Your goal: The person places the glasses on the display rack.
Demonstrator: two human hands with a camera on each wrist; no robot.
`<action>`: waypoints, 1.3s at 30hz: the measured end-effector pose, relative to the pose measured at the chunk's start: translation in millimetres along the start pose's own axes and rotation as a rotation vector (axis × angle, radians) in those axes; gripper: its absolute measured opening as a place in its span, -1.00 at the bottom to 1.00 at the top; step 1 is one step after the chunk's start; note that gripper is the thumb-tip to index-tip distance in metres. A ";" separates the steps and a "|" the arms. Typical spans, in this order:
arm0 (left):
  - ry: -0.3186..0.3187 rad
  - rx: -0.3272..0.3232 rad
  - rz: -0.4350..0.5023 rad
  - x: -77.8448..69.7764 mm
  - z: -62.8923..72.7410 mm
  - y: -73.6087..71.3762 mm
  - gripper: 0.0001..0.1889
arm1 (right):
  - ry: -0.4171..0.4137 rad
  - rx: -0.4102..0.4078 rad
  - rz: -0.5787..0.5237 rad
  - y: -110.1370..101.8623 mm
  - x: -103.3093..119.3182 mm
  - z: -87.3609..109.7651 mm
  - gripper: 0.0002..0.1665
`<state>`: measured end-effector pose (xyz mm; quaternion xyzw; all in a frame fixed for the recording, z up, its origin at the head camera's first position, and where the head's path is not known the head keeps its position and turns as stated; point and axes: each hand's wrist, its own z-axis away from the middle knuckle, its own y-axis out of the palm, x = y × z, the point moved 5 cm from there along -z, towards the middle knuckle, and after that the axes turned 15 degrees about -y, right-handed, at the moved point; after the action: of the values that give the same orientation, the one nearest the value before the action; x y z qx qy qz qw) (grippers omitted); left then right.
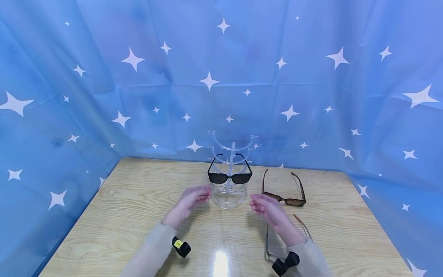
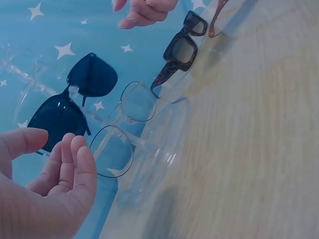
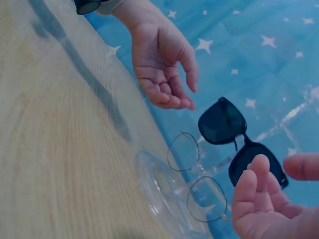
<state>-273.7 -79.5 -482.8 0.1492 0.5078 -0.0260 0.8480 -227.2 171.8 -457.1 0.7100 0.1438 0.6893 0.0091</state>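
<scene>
1. Two hands are in view, one on either side of a single clear display stand (image 1: 230, 163) at the table's far middle.
2. The left hand (image 1: 191, 200), on the stand's left, has its thumb apart from loosely curved fingers; it holds nothing, and its fingertips are just beside the stand's lower part.
3. The right hand (image 1: 270, 211), on the stand's right, is likewise half open with relaxed, bent fingers and has hold of nothing; the stand is near its fingertips.
4. Four pairs of glasses show in all: two on the stand, two on the table.
5. On the stand, one pair of black sunglasses (image 1: 230, 177) sits above one pair of thin wire-framed glasses (image 2: 112, 151), lenses facing near.
6. To the stand's right, one pair of tortoiseshell sunglasses (image 1: 283, 200) lies with its arms unfolded toward the far side.
7. Nearer, one pair of thin-armed glasses (image 1: 267, 240) is partly hidden by the right forearm.
8. One wood-grained table (image 1: 138, 215) lies before a blue cloth (image 1: 228, 50) with white stars.
</scene>
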 end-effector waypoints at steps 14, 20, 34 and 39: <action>-0.008 0.113 -0.026 20.4 11.8 25.9 -0.61 | 0.009 0.025 0.072 -4.4 -0.6 33.2 -0.71; -0.021 0.141 -0.087 29.3 15.3 39.3 -0.62 | 0.035 0.015 0.112 -11.8 -1.0 50.7 -0.65; -0.061 0.186 -0.136 54.9 13.0 75.2 -0.67 | -0.016 -0.062 0.140 -33.9 6.7 77.0 -0.78; -0.044 0.204 -0.152 61.9 15.3 94.5 -0.69 | -0.017 -0.112 0.131 -46.5 7.1 87.7 -0.83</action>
<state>-212.2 13.0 -508.5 0.1952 0.4938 -0.1451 0.8349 -149.9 234.1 -464.3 0.7220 0.0582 0.6894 0.0050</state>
